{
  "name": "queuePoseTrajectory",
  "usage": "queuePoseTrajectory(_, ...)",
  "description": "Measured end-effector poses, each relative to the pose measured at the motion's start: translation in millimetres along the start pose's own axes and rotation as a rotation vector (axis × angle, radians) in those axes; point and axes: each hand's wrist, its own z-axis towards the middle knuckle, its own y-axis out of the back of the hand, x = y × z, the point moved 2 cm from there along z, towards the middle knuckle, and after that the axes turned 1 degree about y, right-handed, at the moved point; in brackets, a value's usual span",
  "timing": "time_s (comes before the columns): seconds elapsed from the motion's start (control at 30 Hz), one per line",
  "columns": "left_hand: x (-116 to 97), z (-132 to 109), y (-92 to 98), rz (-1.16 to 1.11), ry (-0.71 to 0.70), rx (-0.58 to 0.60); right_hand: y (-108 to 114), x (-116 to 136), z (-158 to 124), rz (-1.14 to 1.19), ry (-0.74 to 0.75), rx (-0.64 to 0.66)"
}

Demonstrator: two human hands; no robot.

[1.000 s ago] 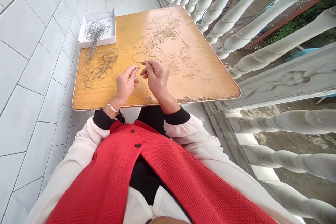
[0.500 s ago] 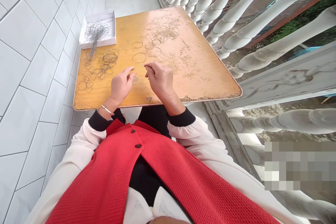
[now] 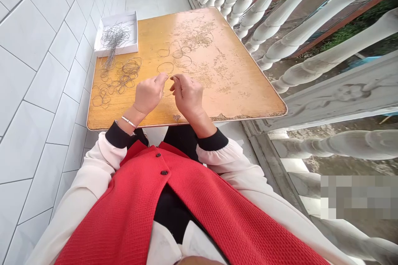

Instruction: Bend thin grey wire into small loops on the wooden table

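Observation:
My left hand (image 3: pixel 149 93) is closed in a pinch above the near part of the table. Close beside it on the right, my right hand (image 3: pixel 188 94) is also pinched, its fingertips nearly meeting the left ones. A thin wire (image 3: pixel 168 94) shows faintly as a curve between the hands; its ends are hidden by my fingers. Just beyond my fingertips lies a single wire ring (image 3: pixel 165 68). More wire rings (image 3: pixel 126 75) are heaped left of my left hand, and others (image 3: pixel 182 61) lie loose farther back.
A white box lid (image 3: pixel 132 46) at the table's far left holds a bundle of thin wires (image 3: pixel 115 39) that spills over its front edge. The worn wooden table (image 3: pixel 236 83) stands between a tiled wall (image 3: pixel 40 91) and a white balustrade (image 3: pixel 280 45).
My left hand has moved right and slightly away from me, bringing its fingertips close to the right hand's. Its fingers have drawn together. The right hand has shifted slightly left.

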Motion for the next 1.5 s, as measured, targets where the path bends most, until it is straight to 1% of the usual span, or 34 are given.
queuePoseTrajectory(0.1, -4.9, -2.8, -5.8, 0.008, 0.021, -0.037, -9.6, 3.9, -0.2, 0.232, -0.1, -0.086)
queuePoseTrajectory(0.17, -7.1, -4.5, -8.6, -0.038, 0.032, -0.066, -16.8, 5.3, 0.7, 0.371, -0.165, -0.13)
queuePoseTrajectory(0.23, -7.0, -5.9, -9.4, -0.128, 0.065, -0.101, -22.0, 5.4, 1.5, 0.475, -0.203, -0.127)
queuePoseTrajectory(0.33, -5.1, -6.7, -6.3, -0.255, 0.152, -0.13, -21.3, 3.7, 0.1, 0.546, -0.199, -0.08)
queuePoseTrajectory(0.4, -4.7, -6.5, -1.8, -0.297, 0.203, -0.131, -15.3, 2.1, -2.8, 0.529, -0.168, -0.061)
queuePoseTrajectory(0.47, -5.2, -5.7, 3.4, -0.313, 0.22, -0.13, -7.2, 0.5, -5.9, 0.478, -0.141, -0.05)
queuePoseTrajectory(0.63, -3.4, -2.5, 12.2, -0.389, 0.148, -0.171, 9.7, -3.0, -6.0, 0.274, -0.084, 0.006)
queuePoseTrajectory(0.7, -1.0, -1.0, 13.1, -0.476, 0.138, -0.157, 12.6, -4.6, -3.2, 0.22, -0.077, 0.027)
queuePoseTrajectory(0.73, -0.2, -0.3, 13.3, -0.528, 0.142, -0.142, 12.9, -5.3, -1.9, 0.236, -0.093, 0.038)
queuePoseTrajectory(0.77, 0.2, 0.3, 13.2, -0.579, 0.153, -0.127, 12.5, -5.7, -1.0, 0.284, -0.126, 0.049)
queuePoseTrajectory(0.83, -0.5, 1.4, 12.6, -0.672, 0.19, -0.114, 9.3, -5.1, -0.7, 0.452, -0.228, 0.07)
queuePoseTrajectory(0.9, -3.0, 2.5, 11.8, -0.755, 0.232, -0.141, 4.3, -1.8, -2.2, 0.637, -0.326, 0.068)
queuePoseTrajectory(0.97, -5.8, 3.8, 10.5, -0.832, 0.281, -0.175, -0.8, 2.7, -4.6, 0.775, -0.382, 0.042)
queuePoseTrajectory(1.03, -7.8, 5.4, 9.3, -0.891, 0.337, -0.18, -5.5, 6.3, -6.8, 0.852, -0.406, 0.024)
queuePoseTrajectory(1.1, -8.3, 7.0, 9.7, -0.914, 0.373, -0.164, -8.9, 7.8, -8.3, 0.875, -0.42, 0.039)
queuePoseTrajectory(1.17, -7.7, 8.3, 12.3, -0.904, 0.371, -0.137, -9.7, 7.3, -8.6, 0.852, -0.408, 0.051)
queuePoseTrajectory(1.27, -5.7, 9.3, 18.5, -0.848, 0.346, -0.094, -6.4, 5.5, -7.1, 0.751, -0.335, 0.01)
queuePoseTrajectory(1.37, -4.7, 9.1, 22.4, -0.821, 0.336, -0.01, -3.6, 4.5, -4.8, 0.651, -0.274, -0.029)
queuePoseTrajectory(1.43, -4.6, 8.6, 22.9, -0.845, 0.339, 0.048, -4.1, 3.9, -3.9, 0.638, -0.283, -0.028)
queuePoseTrajectory(1.5, -4.3, 8.2, 22.5, -0.887, 0.354, 0.077, -5.4, 2.6, -3.9, 0.679, -0.32, -0.042)
